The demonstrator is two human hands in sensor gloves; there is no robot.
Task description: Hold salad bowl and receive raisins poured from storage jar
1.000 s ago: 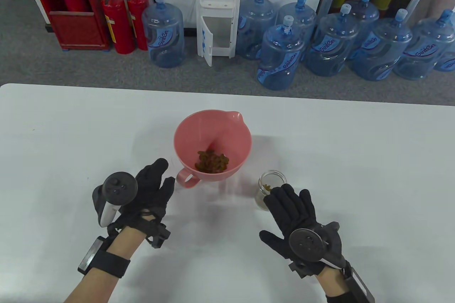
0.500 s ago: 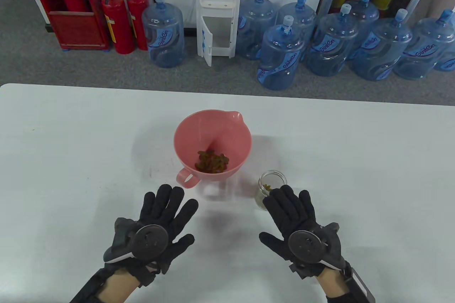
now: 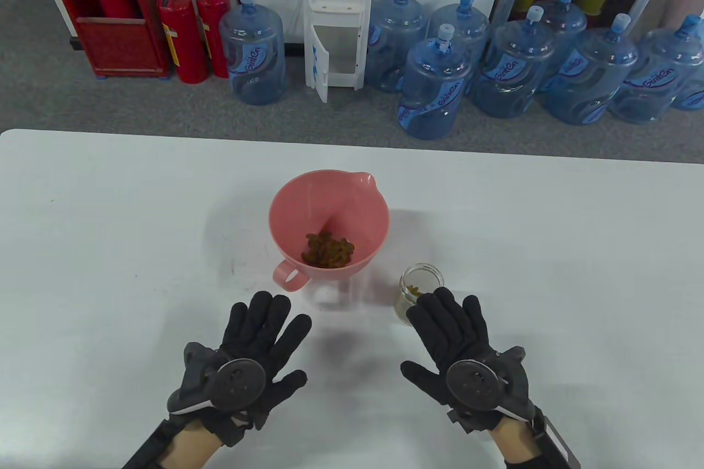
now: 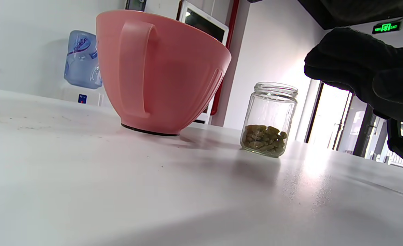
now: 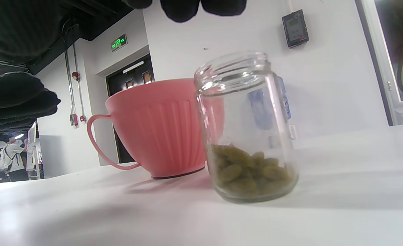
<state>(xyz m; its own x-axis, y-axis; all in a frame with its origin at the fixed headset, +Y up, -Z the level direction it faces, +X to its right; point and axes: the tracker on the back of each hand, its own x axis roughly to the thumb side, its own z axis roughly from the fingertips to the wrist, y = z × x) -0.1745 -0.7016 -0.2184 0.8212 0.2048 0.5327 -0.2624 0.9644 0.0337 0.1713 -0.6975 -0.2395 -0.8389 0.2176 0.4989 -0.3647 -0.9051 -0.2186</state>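
On the white table [image 3: 110,205]: a pink salad bowl [image 3: 329,205] stands upright at centre, a glass storage jar [image 3: 419,285] just right of it, nearer the person
Raisins: a small heap lies in the bowl's bottom [image 3: 327,250]; more sit in the base of the jar [image 5: 252,171]
Left hand [image 3: 250,359]: flat, fingers spread, holding nothing, near the bowl's handle [image 3: 289,275] but apart from it
Right hand [image 3: 462,342]: fingers spread and extended, gripping nothing; its fingertips overlap the jar from above, and the wrist view shows them hanging over the mouth without contact
Bowl handling: looks like stiff, light plastic with a ribbed wall [image 5: 174,133]; likely to slide on the smooth top, so the loop handle is the sure hold, or a palm against the wall
Jar handling: glass, rigid, slippery and breakable; take it round the body below the threaded neck [image 4: 276,89]
Bowl direction: spout [image 3: 366,180] points away and slightly right, handle toward the left hand; that spout-to-handle line is its long axis
Jar direction: axis vertical, open mouth up, no lid
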